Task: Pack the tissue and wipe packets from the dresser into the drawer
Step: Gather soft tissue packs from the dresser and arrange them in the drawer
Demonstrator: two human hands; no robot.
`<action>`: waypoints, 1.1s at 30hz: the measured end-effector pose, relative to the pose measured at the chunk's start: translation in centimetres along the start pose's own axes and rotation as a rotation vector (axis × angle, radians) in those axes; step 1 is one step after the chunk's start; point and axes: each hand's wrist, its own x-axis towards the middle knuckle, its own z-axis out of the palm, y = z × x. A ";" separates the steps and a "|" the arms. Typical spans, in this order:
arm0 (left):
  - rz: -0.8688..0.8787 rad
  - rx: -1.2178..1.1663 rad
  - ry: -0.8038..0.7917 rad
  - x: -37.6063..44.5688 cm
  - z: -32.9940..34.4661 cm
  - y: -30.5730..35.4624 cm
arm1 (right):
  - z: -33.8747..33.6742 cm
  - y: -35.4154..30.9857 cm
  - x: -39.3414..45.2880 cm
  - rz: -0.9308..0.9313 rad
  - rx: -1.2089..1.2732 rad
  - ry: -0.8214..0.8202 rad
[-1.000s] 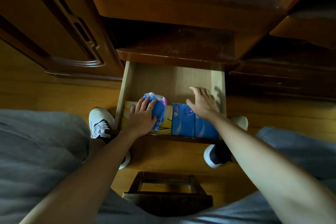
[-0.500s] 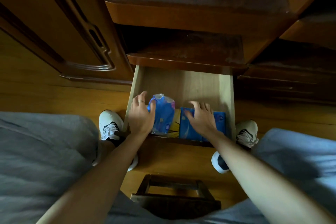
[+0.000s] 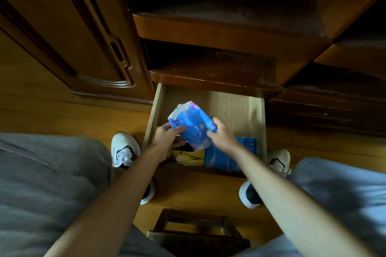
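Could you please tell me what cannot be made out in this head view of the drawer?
- Print on the blue packet: blurred, partly covered by the left hand and right hand.
- Yellow packet: largely hidden behind the hands and the blue packet.
- Back of the drawer: covered by the shelf.
- Dresser top: too dark.

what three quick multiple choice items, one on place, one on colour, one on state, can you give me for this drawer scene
1. Where is the yellow packet?
A. on the floor
B. in the drawer's front left part
C. on the stool

2. What colour is the packet held above the drawer?
A. mostly blue
B. green
C. red

3. How is that packet held?
A. lying free
B. left hand alone
C. left hand and right hand together

Answers:
1 B, it lies inside beside the flat blue packet.
2 A, blue wrap with a pale end.
3 C, one hand grips each side.
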 end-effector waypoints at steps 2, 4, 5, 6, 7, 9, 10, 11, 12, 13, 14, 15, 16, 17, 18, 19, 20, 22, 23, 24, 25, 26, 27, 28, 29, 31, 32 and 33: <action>0.111 0.259 0.031 0.1 0.7 -0.2 | -2.5 0.3 1.9 0.052 -0.113 0.119; 0.318 0.679 0.145 0.4 0.7 -1.0 | -5.5 0.9 3.4 0.092 -0.325 0.241; 0.401 0.900 0.191 0.5 0.5 -1.5 | -6.9 1.6 4.0 0.102 -0.417 0.275; 0.455 1.100 0.197 0.6 0.1 -2.0 | -8.0 2.4 4.5 0.110 -0.495 0.285; 0.479 1.275 0.157 0.7 -0.2 -2.6 | -8.7 3.3 4.9 0.115 -0.601 0.275; 0.487 1.557 0.042 1.1 -0.7 -3.7 | -9.1 4.7 5.5 0.132 -0.920 0.190; 0.494 1.642 0.016 1.4 -0.8 -4.0 | -8.9 5.3 5.7 0.137 -1.101 0.139; 0.494 1.676 0.008 1.6 -0.7 -4.1 | -8.6 5.8 5.8 0.131 -1.255 0.109; 0.483 1.674 0.002 1.8 -0.6 -4.0 | -8.2 6.3 5.9 0.119 -1.355 0.107; 0.456 1.663 -0.007 1.9 -0.4 -3.9 | -7.9 6.5 6.0 0.103 -1.401 0.120; 0.424 1.655 -0.014 2.0 -0.2 -3.7 | -7.7 6.5 6.0 0.073 -1.397 0.147; 0.402 1.653 -0.012 2.1 0.0 -3.6 | -7.5 6.5 6.1 0.037 -1.351 0.180; 0.394 1.658 -0.005 2.2 0.1 -3.7 | -7.3 6.6 6.3 -0.001 -1.283 0.200; 0.394 1.667 0.002 2.3 0.2 -3.8 | -7.0 6.6 6.6 -0.026 -1.216 0.179; 0.397 1.674 0.005 2.3 0.2 -3.9 | -6.6 6.7 6.8 -0.025 -1.151 0.116; 0.403 1.676 0.006 2.4 0.2 -4.0 | -6.2 6.7 7.0 0.011 -1.084 0.023; 0.409 1.674 0.006 2.5 0.2 -4.1 | -5.9 6.7 7.1 0.080 -1.022 -0.082; 0.414 1.672 0.000 2.5 0.1 -4.0 | -5.7 6.5 7.4 0.187 -0.962 -0.203; 0.419 1.674 -0.007 2.5 0.0 -4.0 | -5.8 6.3 7.5 0.201 -0.970 -0.206; 0.428 1.676 -0.011 2.5 -0.1 -4.0 | -6.0 6.0 7.6 0.201 -0.998 -0.205; 0.438 1.677 -0.014 2.5 -0.1 -4.1 | -6.3 5.9 7.8 0.205 -1.038 -0.217; 0.443 1.677 -0.017 2.5 -0.2 -4.2 | -6.6 6.0 7.8 0.220 -1.080 -0.233; 0.443 1.676 -0.020 2.5 -0.2 -4.2 | -6.8 6.1 7.7 0.240 -1.118 -0.247; 0.442 1.678 -0.023 2.5 -0.2 -4.1 | -7.0 6.4 7.3 0.252 -1.152 -0.258; 0.442 1.684 -0.024 2.4 -0.2 -4.1 | -7.1 6.7 7.0 0.250 -1.177 -0.263; 0.456 1.685 -0.016 2.2 -0.1 -4.1 | -7.4 6.7 6.7 0.225 -1.197 -0.275; 0.460 1.676 -0.019 2.1 -0.1 -4.1 | -7.6 6.3 6.8 0.205 -1.203 -0.267; 0.459 1.664 -0.026 2.1 -0.1 -4.0 | -7.8 5.7 6.9 0.171 -1.204 -0.233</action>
